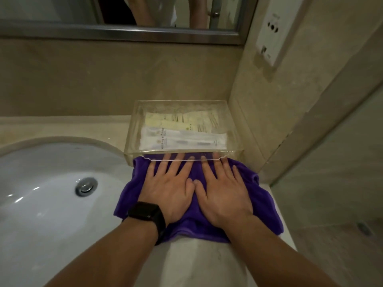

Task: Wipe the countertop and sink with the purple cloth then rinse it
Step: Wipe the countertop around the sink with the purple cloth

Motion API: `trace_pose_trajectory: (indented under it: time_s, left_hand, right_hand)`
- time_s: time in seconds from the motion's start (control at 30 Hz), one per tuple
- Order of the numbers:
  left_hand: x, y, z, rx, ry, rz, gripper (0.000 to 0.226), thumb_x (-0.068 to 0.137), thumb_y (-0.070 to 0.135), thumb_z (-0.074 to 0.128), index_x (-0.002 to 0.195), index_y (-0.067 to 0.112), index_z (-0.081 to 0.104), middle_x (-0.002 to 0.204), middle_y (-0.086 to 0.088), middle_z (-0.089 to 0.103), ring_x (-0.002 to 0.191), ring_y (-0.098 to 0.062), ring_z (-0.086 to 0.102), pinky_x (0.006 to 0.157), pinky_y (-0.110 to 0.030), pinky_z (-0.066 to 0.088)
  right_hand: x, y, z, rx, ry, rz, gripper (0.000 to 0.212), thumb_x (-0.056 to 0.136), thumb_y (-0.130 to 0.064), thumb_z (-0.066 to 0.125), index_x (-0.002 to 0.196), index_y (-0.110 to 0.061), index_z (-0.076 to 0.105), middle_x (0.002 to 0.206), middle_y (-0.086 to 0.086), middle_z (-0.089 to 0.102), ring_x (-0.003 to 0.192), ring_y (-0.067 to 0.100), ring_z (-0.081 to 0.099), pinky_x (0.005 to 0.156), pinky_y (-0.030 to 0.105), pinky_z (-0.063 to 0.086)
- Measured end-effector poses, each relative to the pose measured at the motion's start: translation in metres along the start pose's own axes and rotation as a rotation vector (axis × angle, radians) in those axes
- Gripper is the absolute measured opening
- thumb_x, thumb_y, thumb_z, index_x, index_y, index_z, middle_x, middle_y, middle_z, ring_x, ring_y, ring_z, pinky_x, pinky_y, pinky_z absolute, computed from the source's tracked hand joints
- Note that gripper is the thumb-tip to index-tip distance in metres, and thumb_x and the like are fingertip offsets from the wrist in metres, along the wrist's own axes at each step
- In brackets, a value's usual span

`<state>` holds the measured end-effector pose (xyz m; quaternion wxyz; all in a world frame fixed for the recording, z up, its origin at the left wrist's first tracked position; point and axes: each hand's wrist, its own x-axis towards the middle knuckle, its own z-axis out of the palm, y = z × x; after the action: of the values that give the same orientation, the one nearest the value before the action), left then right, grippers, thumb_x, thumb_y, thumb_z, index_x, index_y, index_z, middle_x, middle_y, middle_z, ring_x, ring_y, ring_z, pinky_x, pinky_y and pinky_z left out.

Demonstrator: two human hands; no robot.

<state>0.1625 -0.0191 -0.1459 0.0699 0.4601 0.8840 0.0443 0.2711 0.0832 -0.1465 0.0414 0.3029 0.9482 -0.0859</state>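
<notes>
A: Cloth position?
B: Purple cloth [263, 201] spread on the surface [62, 127], right of the sink [41, 183], its far edge at the near wall of a clear tray [132, 129].
A: Hands?
B: Left hand [170, 191] and right hand [223, 193] both pressed flat on the cloth, fingers straight, thumbs side by side. Black watch [146, 212] on the left wrist.

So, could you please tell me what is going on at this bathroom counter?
A person is wiping the countertop just right of the sink. The left hand and the right hand lie flat, side by side, on the purple cloth, pressing it to the surface. The fingertips reach the front edge of a clear tray that holds wrapped toiletry packets. The cloth has not yet been taken into the sink.
</notes>
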Motion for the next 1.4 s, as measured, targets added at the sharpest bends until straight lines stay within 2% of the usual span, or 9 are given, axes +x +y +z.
trace_pose_trajectory:
  time_s: [0.17,0.3,0.7,0.8,0.9,0.97,1.07,1.17,1.4]
  left_hand:
    - [-0.001,0.002,0.000,-0.011,0.007,0.006,0.057,0.101,0.044,0.013,0.155,0.035,0.000,0.165,0.010,-0.005,0.151,-0.017,-0.007,0.121,-0.049,0.000]
    - [-0.009,0.005,0.001,0.012,0.011,0.014,0.057,0.101,0.044,0.012,0.156,0.032,-0.001,0.165,0.007,-0.008,0.151,-0.019,-0.007,0.121,-0.050,-0.001]
    - [-0.083,0.021,0.008,0.034,-0.018,-0.022,0.058,0.101,0.046,0.008,0.154,0.032,-0.011,0.164,0.005,-0.014,0.150,-0.021,-0.014,0.121,-0.049,-0.006]
    - [-0.113,0.029,0.011,0.021,-0.017,-0.040,0.058,0.101,0.046,0.008,0.154,0.033,-0.011,0.164,0.005,-0.014,0.151,-0.020,-0.013,0.121,-0.048,-0.006]
    - [-0.143,0.032,0.014,0.011,-0.020,-0.064,0.064,0.092,0.051,-0.006,0.154,0.034,-0.012,0.164,0.006,-0.014,0.151,-0.020,-0.013,0.121,-0.047,-0.007]
    - [-0.163,0.034,0.017,0.007,-0.030,-0.077,0.075,0.080,0.054,-0.016,0.153,0.036,-0.014,0.163,0.006,-0.015,0.150,-0.019,-0.014,0.121,-0.048,-0.008]
    - [-0.185,0.034,0.020,-0.007,-0.029,-0.110,0.078,0.077,0.057,-0.017,0.153,0.038,-0.014,0.163,0.008,-0.016,0.150,-0.019,-0.015,0.119,-0.050,-0.011]
    - [-0.193,0.033,0.021,-0.021,-0.024,-0.144,0.076,0.079,0.062,-0.014,0.152,0.041,-0.015,0.162,0.010,-0.018,0.150,-0.020,-0.017,0.118,-0.053,-0.013]
    - [-0.172,0.026,0.018,-0.009,-0.031,-0.128,0.069,0.088,0.062,-0.008,0.152,0.039,-0.018,0.161,0.009,-0.020,0.149,-0.021,-0.020,0.118,-0.054,-0.013]
  right_hand:
    - [-0.002,0.000,0.001,-0.015,-0.001,0.007,0.068,0.095,-0.055,-0.002,0.157,-0.027,-0.007,0.165,0.005,-0.014,0.152,0.020,-0.009,0.123,0.041,-0.006]
    - [-0.010,-0.003,0.001,-0.008,0.010,0.026,0.063,0.102,-0.051,0.008,0.157,-0.026,-0.008,0.166,0.004,-0.009,0.152,0.019,-0.010,0.123,0.041,-0.006]
    - [-0.090,-0.008,0.011,0.036,0.022,0.022,0.064,0.099,-0.056,0.008,0.157,-0.033,-0.006,0.166,-0.001,-0.010,0.152,0.017,-0.012,0.123,0.043,-0.006]
    - [-0.121,-0.011,0.012,0.059,0.058,0.013,0.065,0.099,-0.058,0.014,0.158,-0.033,0.006,0.167,-0.001,0.000,0.153,0.017,-0.006,0.123,0.043,-0.003]
    - [-0.154,-0.017,0.014,0.042,0.184,0.056,0.063,0.095,-0.056,0.024,0.148,-0.027,0.041,0.160,0.004,0.032,0.150,0.022,0.021,0.123,0.048,0.012]
    - [-0.172,-0.020,0.013,0.029,0.219,0.105,0.063,0.093,-0.059,0.026,0.143,-0.027,0.048,0.156,0.007,0.039,0.147,0.026,0.029,0.121,0.052,0.014]
    - [-0.190,-0.017,0.013,0.009,0.076,0.119,0.068,0.094,-0.067,0.016,0.155,-0.038,0.018,0.166,0.006,0.009,0.153,0.028,0.001,0.121,0.053,-0.005]
    - [-0.194,-0.014,0.013,-0.006,-0.037,0.075,0.070,0.094,-0.071,0.008,0.154,-0.042,-0.012,0.166,0.003,-0.014,0.151,0.027,-0.018,0.119,0.052,-0.013]
    - [-0.160,-0.015,0.013,-0.012,-0.096,0.052,0.068,0.094,-0.070,0.004,0.151,-0.043,-0.022,0.162,0.001,-0.025,0.148,0.027,-0.025,0.119,0.052,-0.015]
